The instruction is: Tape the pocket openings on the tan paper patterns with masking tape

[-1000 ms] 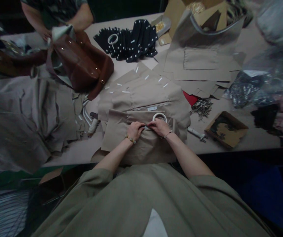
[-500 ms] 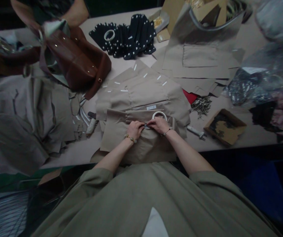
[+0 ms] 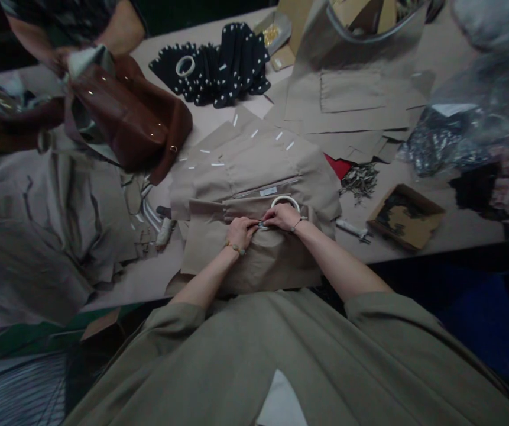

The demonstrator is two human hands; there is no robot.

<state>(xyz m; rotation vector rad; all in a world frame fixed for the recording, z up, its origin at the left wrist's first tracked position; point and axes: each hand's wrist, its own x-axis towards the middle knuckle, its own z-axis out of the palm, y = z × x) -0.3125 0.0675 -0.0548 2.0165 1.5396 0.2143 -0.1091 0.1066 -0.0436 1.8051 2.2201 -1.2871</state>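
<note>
My left hand (image 3: 241, 231) is closed, its fingertips pinched at a small dark piece with light marks (image 3: 261, 223) on the beige fabric panel (image 3: 207, 242). My right hand (image 3: 283, 218) meets it there, thumb and fingers also pinched at that small piece. Its exact kind is too small to make out. Just behind my right hand is a white tape roll (image 3: 286, 197), partly hidden by the hand. Beyond both hands lie more beige fabric pieces (image 3: 254, 163) with short white strips and a small white label (image 3: 268, 191) on them.
A co-worker's arms (image 3: 119, 29) reach to a brown bag (image 3: 125, 112) at back left. Beige cloth (image 3: 36, 207) is heaped at left. Polka-dot black fabric (image 3: 236, 65) lies behind. On the right are a snipper-like tool (image 3: 352, 229), a cardboard box (image 3: 414, 228) and plastic bags (image 3: 449, 136).
The view has shifted slightly, so the far table items appear a little further left. Both hands stay pinched at the same spot. The co-worker's hands have shifted a little at the bag.
</note>
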